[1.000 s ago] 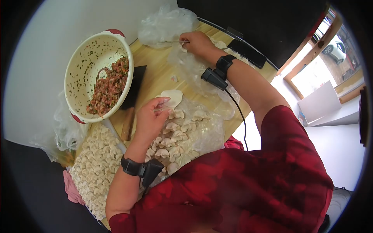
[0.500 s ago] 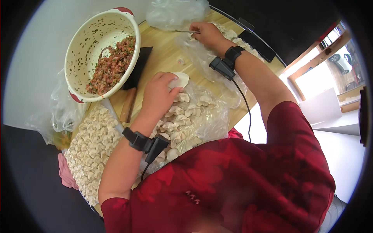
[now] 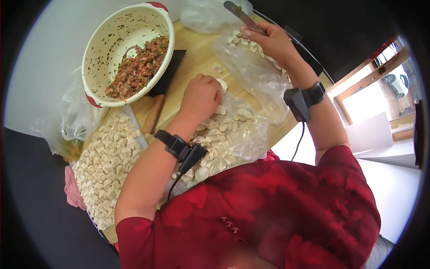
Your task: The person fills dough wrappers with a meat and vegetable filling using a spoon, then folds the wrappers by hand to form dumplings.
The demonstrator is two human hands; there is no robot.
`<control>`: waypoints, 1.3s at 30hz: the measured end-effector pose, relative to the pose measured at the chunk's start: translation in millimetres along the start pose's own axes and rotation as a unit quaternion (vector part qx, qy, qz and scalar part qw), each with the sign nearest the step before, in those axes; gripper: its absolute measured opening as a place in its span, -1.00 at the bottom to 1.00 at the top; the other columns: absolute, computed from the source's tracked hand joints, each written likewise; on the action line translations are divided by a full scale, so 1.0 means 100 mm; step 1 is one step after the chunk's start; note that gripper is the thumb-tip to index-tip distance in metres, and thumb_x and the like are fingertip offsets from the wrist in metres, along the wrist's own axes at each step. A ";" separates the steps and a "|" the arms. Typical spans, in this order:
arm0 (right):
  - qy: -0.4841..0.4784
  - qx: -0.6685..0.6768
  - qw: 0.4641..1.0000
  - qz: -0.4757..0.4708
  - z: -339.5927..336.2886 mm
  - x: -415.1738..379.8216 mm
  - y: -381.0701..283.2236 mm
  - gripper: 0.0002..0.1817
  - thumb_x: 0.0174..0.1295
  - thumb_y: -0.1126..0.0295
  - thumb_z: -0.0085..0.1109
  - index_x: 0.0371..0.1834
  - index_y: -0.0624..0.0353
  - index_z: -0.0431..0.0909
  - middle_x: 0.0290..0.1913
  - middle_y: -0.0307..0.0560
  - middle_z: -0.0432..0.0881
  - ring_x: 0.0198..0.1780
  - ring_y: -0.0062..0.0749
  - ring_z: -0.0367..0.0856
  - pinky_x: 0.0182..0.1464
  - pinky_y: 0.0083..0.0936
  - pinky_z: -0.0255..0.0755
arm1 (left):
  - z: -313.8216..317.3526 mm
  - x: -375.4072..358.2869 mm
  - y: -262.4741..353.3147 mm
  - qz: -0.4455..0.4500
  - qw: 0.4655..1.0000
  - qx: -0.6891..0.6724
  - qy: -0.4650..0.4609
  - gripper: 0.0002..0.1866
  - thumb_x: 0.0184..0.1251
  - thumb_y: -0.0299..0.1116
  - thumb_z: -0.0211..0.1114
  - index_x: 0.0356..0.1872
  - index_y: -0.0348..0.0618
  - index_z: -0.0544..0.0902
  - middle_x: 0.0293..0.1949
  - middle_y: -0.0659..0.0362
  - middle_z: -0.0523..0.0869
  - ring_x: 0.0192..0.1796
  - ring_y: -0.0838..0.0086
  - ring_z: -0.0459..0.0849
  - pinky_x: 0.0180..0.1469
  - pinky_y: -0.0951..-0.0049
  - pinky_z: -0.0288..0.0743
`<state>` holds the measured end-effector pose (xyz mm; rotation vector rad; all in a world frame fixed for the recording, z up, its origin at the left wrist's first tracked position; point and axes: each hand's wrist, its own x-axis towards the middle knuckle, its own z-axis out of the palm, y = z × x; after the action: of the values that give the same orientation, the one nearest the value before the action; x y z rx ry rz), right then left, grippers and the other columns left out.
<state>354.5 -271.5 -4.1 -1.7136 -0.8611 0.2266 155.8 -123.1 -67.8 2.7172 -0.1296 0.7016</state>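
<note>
My left hand (image 3: 201,97) is closed on a white dumpling wrapper (image 3: 223,84), whose edge shows beyond the fingers. Below that hand, folded dumplings (image 3: 218,133) lie on clear plastic. My right hand (image 3: 275,44) grips a flat metal filling spatula (image 3: 242,16), raised with its blade pointing up and left; a bit of green clings near the tip. Beneath the right hand, several pale wrappers or dough pieces (image 3: 242,40) rest by a plastic sheet (image 3: 251,78). A white bowl (image 3: 97,51) at upper left holds chopped meat filling (image 3: 141,67) with green bits.
Many dumplings (image 3: 107,166) cover a tray at the left. A dark cleaver-like blade with a wooden handle (image 3: 153,114) lies beside the bowl. Plastic bags (image 3: 208,15) sit at the back and left. A pink cloth (image 3: 73,188) hangs at the table's left edge.
My right hand has lifted and moved right, tilting the spatula upward. My left hand has turned over and closed more around the wrapper. The whole view has shifted slightly.
</note>
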 end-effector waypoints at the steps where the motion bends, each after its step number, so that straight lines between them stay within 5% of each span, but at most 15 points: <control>1: -0.030 0.036 0.998 0.037 0.03 -0.06 -0.11 -0.67 0.19 0.13 0.30 -0.17 0.17 0.66 -0.38 -0.40 0.63 -0.51 -0.79 0.24 -0.45 -0.71 0.15 | 0.00 0.00 0.02 -0.002 1.000 0.004 0.004 -0.84 -0.02 -0.49 0.39 -0.35 -0.23 0.67 -0.34 0.10 0.68 -0.19 0.17 0.60 -0.12 0.27 0.51; 6: -0.168 0.134 0.974 0.067 0.18 -0.22 -0.54 -0.69 0.29 0.13 0.21 -0.14 0.16 0.62 -0.34 -0.38 0.65 -0.53 -0.82 0.27 -0.52 -0.79 0.07 | -0.09 -0.04 -0.09 -0.283 0.928 -0.241 0.035 -0.77 0.02 -0.46 0.39 -0.25 -0.27 0.67 -0.37 0.02 0.72 -0.31 0.15 0.65 -0.21 0.24 0.54; 10: -0.162 0.091 0.983 0.010 0.34 -0.21 -0.59 -0.74 0.34 0.20 0.16 -0.17 0.20 0.59 -0.29 -0.30 0.66 -0.22 -0.73 0.53 -0.19 -0.74 0.34 | -0.05 -0.07 -0.05 -0.185 0.955 -0.228 0.042 -0.79 0.04 -0.41 0.38 -0.27 -0.24 0.68 -0.37 0.04 0.72 -0.30 0.15 0.65 -0.18 0.23 0.52; 12: -0.173 0.106 0.979 0.017 0.40 -0.24 -0.60 -0.74 0.33 0.21 0.17 -0.18 0.21 0.59 -0.29 -0.29 0.66 -0.19 -0.70 0.55 -0.11 -0.71 0.35 | -0.04 -0.03 0.01 -0.028 0.998 -0.009 0.048 -0.82 0.05 -0.37 0.36 -0.31 -0.20 0.69 -0.41 0.08 0.70 -0.31 0.15 0.64 -0.14 0.23 0.50; 14: -0.185 0.121 0.975 0.023 0.43 -0.30 -0.61 -0.74 0.33 0.22 0.18 -0.18 0.22 0.59 -0.29 -0.28 0.66 -0.17 -0.67 0.56 -0.03 -0.67 0.36 | -0.01 0.02 0.04 -0.018 0.999 0.050 0.004 -0.84 0.04 -0.36 0.37 -0.35 -0.18 0.69 -0.41 0.10 0.70 -0.31 0.15 0.64 -0.13 0.22 0.50; 17: -0.188 0.116 0.975 0.027 0.44 -0.38 -0.61 -0.74 0.35 0.21 0.13 -0.18 0.20 0.59 -0.29 -0.32 0.66 -0.26 -0.75 0.52 -0.20 -0.73 0.34 | 0.00 0.05 0.07 -0.029 0.994 0.091 -0.044 -0.89 0.05 -0.36 0.34 -0.43 -0.15 0.67 -0.38 0.12 0.69 -0.31 0.19 0.63 -0.14 0.26 0.49; 19: -0.181 0.106 0.976 0.062 0.43 -0.35 -0.61 -0.71 0.39 0.19 0.07 -0.04 0.16 0.57 -0.30 -0.39 0.66 -0.64 -0.90 0.11 -0.61 -0.84 -0.03 | -0.14 0.05 0.09 -0.060 0.994 0.080 -0.042 -0.92 0.07 -0.37 0.32 -0.48 -0.14 0.66 -0.36 0.13 0.68 -0.31 0.23 0.63 -0.16 0.29 0.49; 20: -0.191 0.109 0.974 0.054 0.42 -0.33 -0.63 -0.71 0.39 0.19 0.07 -0.04 0.16 0.57 -0.30 -0.39 0.66 -0.64 -0.90 0.11 -0.61 -0.84 -0.03 | -0.23 0.01 0.09 -0.170 0.984 -0.054 -0.009 -0.90 0.10 -0.37 0.28 -0.46 -0.17 0.65 -0.41 0.12 0.68 -0.32 0.23 0.63 -0.18 0.31 0.49; 22: -0.200 0.068 0.976 0.049 0.41 -0.29 -0.68 -0.71 0.39 0.19 0.02 -0.10 0.14 0.63 -0.33 -0.41 0.65 -0.49 -0.86 0.26 -0.50 -0.76 0.10 | -0.37 -0.12 0.05 -0.281 0.942 -0.180 0.036 -0.88 0.13 -0.37 0.25 -0.45 -0.20 0.65 -0.45 0.11 0.67 -0.32 0.23 0.64 -0.20 0.32 0.49; 24: -0.201 0.058 0.977 0.036 0.51 -0.21 -0.72 -0.73 0.36 0.24 0.07 -0.13 0.18 0.66 -0.37 -0.43 0.64 -0.51 -0.82 0.27 -0.49 -0.73 0.16 | -0.53 -0.31 -0.04 -0.429 0.736 -0.514 0.098 -0.91 0.26 -0.45 0.16 -0.39 -0.16 0.62 -0.26 0.14 0.70 -0.22 0.37 0.68 -0.11 0.38 0.54; 25: -0.216 0.002 0.976 -0.008 0.57 -0.16 -0.73 -0.75 0.33 0.25 0.12 -0.15 0.19 0.67 -0.38 -0.37 0.65 -0.53 -0.80 0.29 -0.50 -0.72 0.17 | -0.62 -0.44 -0.07 -0.424 0.663 -0.605 0.122 -0.85 0.33 -0.41 0.11 -0.19 -0.22 0.57 -0.16 0.08 0.68 -0.09 0.27 0.68 0.02 0.27 0.56; 28: -0.223 -0.094 0.963 -0.115 0.82 -0.03 -0.86 -0.78 0.26 0.28 0.22 -0.20 0.20 0.69 -0.40 -0.26 0.66 -0.49 -0.69 0.41 -0.45 -0.63 0.28 | -0.88 -0.70 0.02 -0.444 0.537 -0.677 0.237 -0.75 0.32 -0.37 0.09 -0.09 -0.32 0.51 -0.08 0.01 0.65 -0.02 0.22 0.67 0.00 0.22 0.60; 30: -0.216 -0.137 0.951 -0.176 1.08 0.07 -0.93 -0.80 0.22 0.30 0.26 -0.24 0.20 0.70 -0.42 -0.20 0.67 -0.44 -0.59 0.51 -0.38 -0.56 0.38 | -1.03 -0.85 0.00 -0.462 0.540 -0.662 0.239 -0.67 0.39 -0.36 0.00 0.04 -0.40 0.43 -0.05 0.00 0.63 0.06 0.22 0.64 0.12 0.15 0.56; 32: -0.179 -0.150 0.934 -0.270 1.39 0.22 -0.84 -0.83 0.11 0.33 0.27 -0.27 0.12 0.71 -0.35 -0.01 0.70 -0.36 -0.21 0.65 -0.27 -0.37 0.49 | -1.07 -1.02 -0.11 -0.440 0.533 -0.684 0.234 -0.61 0.46 -0.35 -0.04 0.15 -0.47 0.37 0.09 -0.05 0.58 0.17 0.22 0.57 0.21 0.16 0.50; 39: -0.190 -0.320 0.875 -0.310 1.88 0.47 -0.74 -0.84 0.05 0.43 0.19 -0.31 0.07 0.71 -0.34 0.02 0.68 -0.25 -0.03 0.62 -0.22 -0.23 0.49 | -1.11 -1.14 -0.17 -0.498 0.516 -0.624 0.311 -0.65 0.47 -0.48 -0.02 0.20 -0.43 0.33 0.17 -0.08 0.50 0.19 0.24 0.56 0.24 0.26 0.52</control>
<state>252.0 -92.4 12.5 -1.8989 -1.8925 -0.1948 8.6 -69.0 -36.4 0.7147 0.7445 0.6678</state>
